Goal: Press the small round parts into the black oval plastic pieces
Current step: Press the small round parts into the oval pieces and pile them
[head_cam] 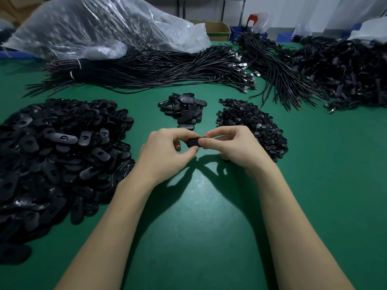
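Note:
Both hands meet over the middle of the green table and pinch one black oval piece point(193, 142) between them. My left hand point(167, 149) grips its left end with thumb and fingers. My right hand point(232, 145) presses on its right end with the thumb; any small round part there is hidden under the fingers. A large heap of black oval pieces point(56, 155) lies at the left. A small pile of oval pieces point(184, 108) sits just beyond my hands. A heap of small round parts point(251, 124) lies to the right of that.
Bundles of black cables point(146, 70) stretch across the back of the table, with more tangled cables point(345, 68) at the right. A big clear plastic bag point(100, 26) lies at the back left. A cardboard box point(217, 30) stands behind it.

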A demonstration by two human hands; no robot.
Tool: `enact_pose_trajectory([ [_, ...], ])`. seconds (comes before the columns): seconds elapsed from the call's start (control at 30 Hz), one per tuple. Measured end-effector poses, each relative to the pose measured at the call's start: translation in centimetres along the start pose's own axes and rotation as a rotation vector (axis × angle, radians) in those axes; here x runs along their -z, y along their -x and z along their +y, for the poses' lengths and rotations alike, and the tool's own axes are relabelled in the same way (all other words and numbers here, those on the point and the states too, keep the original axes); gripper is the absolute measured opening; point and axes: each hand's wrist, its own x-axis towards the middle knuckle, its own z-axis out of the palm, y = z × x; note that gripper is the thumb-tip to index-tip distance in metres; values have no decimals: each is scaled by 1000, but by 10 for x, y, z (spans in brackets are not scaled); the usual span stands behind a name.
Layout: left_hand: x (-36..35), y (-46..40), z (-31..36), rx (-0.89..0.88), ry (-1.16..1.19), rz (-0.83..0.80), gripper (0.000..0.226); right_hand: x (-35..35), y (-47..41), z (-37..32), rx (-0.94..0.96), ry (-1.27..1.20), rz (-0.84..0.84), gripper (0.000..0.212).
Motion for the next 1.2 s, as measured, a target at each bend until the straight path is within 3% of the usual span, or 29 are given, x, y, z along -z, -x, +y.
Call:
enact_pose_trajectory([
  [0.33, 2, -2, 0, 95, 41, -20, 9, -4, -3, 4, 78, 58, -8, 14],
  [0.47, 2, -2, -1, 118, 12, -23, 9, -5, -4, 4, 125, 142, -12, 7],
  [0.73, 0, -3, -4, 132, -93, 35, 7, -14, -4, 1, 204, 352, 67, 14],
  [1.2, -4, -2, -9, 138, -138, 10, 6, -21, -5, 8, 242, 395, 100, 11],
])
